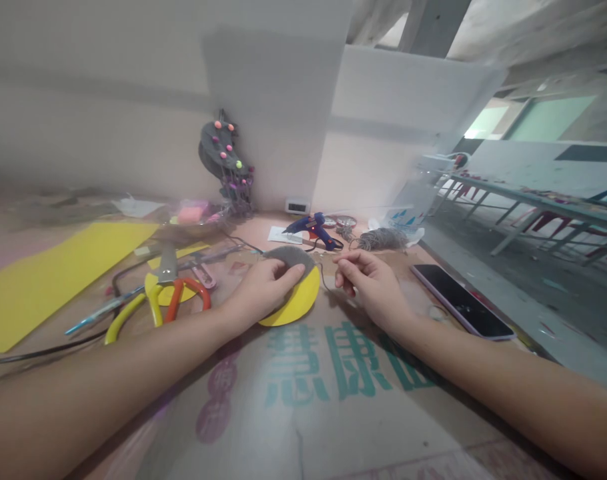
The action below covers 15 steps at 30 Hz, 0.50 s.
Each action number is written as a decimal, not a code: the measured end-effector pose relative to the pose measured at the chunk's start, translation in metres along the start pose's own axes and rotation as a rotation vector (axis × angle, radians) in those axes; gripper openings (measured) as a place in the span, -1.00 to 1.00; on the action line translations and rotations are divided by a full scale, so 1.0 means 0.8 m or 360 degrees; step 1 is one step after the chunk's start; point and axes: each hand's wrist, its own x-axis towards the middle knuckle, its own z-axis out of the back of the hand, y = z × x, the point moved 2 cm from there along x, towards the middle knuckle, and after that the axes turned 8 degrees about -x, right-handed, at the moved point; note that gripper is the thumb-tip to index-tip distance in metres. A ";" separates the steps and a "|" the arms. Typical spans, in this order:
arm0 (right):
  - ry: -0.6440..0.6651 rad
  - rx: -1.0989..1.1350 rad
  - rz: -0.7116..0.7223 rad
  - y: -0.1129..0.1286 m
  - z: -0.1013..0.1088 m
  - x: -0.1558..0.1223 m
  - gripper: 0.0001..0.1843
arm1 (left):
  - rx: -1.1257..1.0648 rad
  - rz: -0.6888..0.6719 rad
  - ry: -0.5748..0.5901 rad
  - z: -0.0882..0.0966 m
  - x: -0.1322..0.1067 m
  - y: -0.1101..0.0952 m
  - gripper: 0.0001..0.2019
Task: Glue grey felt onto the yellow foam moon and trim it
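Left hand (266,287) holds a yellow disc (301,300) at its left side, thumb lying over the face and pointing right; a grey fuzzy patch (296,256) covers the upper part of the disc, and bare yellow shows below; whether the disc's lower edge rests on the cardboard (278,433) or sits just above it, cannot tell; a thin grey strand (323,277) hangs in a curve beside the disc's right edge, between the two hands.

Right hand (371,283) is just to the right of the disc, apart from it; fingers curled, thumb and index finger narrow, near each other; whether the strand is pinched there, cannot tell.

Beyond the hands: blue glue gun (311,225), nozzle to the left, small red light showing, near a white card (277,235); grey yarn bundle (383,238) to its right; small white display unit (297,205) behind; grey crescent (214,153) with coloured pinheads further back, against the pale wall.

Right side: phone (461,300), dark screen up, near the right forearm; left side: metal-headed tool (168,263) amid yellow and orange-red handles, one tool or two unclear; blue pen (101,310); pink cutter (203,275); large yellow sheet (58,280).
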 end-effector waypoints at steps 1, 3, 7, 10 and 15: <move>0.0003 -0.0011 -0.0016 0.001 -0.001 -0.001 -0.76 | 0.0000 0.0011 0.0001 0.000 0.000 0.000 -0.56; 0.0026 -0.0017 -0.0027 0.003 -0.003 -0.002 -0.76 | 0.0012 0.0022 0.0003 0.000 0.000 -0.001 -0.56; 0.0079 -0.0054 0.0018 0.005 -0.006 -0.005 -0.76 | 0.0051 -0.0015 0.0016 -0.001 0.000 -0.001 -0.55; 0.0097 -0.0088 0.0071 0.004 -0.005 -0.006 -0.80 | 0.0043 -0.0027 0.0015 -0.001 0.000 -0.001 -0.55; 0.0090 -0.0142 0.0116 0.002 -0.004 -0.006 -0.92 | 0.0044 -0.0021 0.0009 -0.001 0.000 0.000 -0.55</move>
